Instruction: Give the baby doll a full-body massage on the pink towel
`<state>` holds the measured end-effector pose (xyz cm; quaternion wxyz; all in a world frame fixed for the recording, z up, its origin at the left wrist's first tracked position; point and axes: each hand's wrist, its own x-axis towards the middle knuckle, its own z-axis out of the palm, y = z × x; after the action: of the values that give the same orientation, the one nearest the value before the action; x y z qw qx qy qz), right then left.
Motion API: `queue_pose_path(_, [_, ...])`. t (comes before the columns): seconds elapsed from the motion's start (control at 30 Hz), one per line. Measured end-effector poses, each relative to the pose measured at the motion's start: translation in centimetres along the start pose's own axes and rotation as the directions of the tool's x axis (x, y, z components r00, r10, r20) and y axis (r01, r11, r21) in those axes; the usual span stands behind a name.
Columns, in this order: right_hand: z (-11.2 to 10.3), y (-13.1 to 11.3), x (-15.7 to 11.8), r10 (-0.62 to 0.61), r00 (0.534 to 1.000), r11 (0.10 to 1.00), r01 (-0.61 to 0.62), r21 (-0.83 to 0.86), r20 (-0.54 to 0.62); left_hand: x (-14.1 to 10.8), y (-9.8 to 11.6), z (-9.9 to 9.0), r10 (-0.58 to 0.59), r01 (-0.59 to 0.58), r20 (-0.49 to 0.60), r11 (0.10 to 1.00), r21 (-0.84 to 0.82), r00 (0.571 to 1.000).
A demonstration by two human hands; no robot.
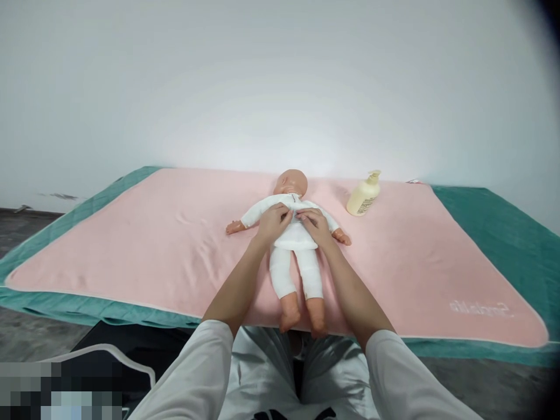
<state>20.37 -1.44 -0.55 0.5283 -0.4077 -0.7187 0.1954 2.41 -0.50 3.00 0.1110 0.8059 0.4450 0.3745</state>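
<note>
Lying on the pink mat, feet at its near edge, the doll already wears trousers and top; whether it is fastened is hidden. The left hand and right hand bend at its chest; pinching cannot be told.

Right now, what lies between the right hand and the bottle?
In the head view, the doll's sleeved arm, then bare pink blanket, lies between the right hand and the bottle.

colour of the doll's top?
White; the doll's top shows best in the head view, the only one here, though both hands partly cover it.
</note>
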Motion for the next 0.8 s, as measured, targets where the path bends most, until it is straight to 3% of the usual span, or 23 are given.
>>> queue_pose_path(0.17, [0.5, 0.8, 1.5, -0.038, 0.999, 0.999, 0.038, -0.018, 0.002, 1.5, 0.6, -0.5, -0.071, 0.060, 0.119, 0.994, 0.090, 0.990])
queue_pose_path(0.47, [0.6, 0.7, 1.5, -0.073, 0.997, 0.996, 0.072, -0.051, -0.024, 1.3, -0.2, 1.4, 0.023, -0.003, -0.082, 0.972, 0.235, 0.996])
queue_pose_path(0.6, [0.7, 0.8, 1.5, -0.061, 0.997, 0.995, 0.059, -0.075, -0.035, 1.0, -0.2, 1.6, 0.063, -0.037, -0.084, 0.961, 0.274, 0.994])
queue_pose_path(0.8, [1.0, 1.5, 1.8, 0.020, 1.000, 0.993, -0.020, -0.117, -0.001, 1.2, 0.1, 1.7, 0.003, 0.012, -0.046, 0.947, 0.321, 0.999])
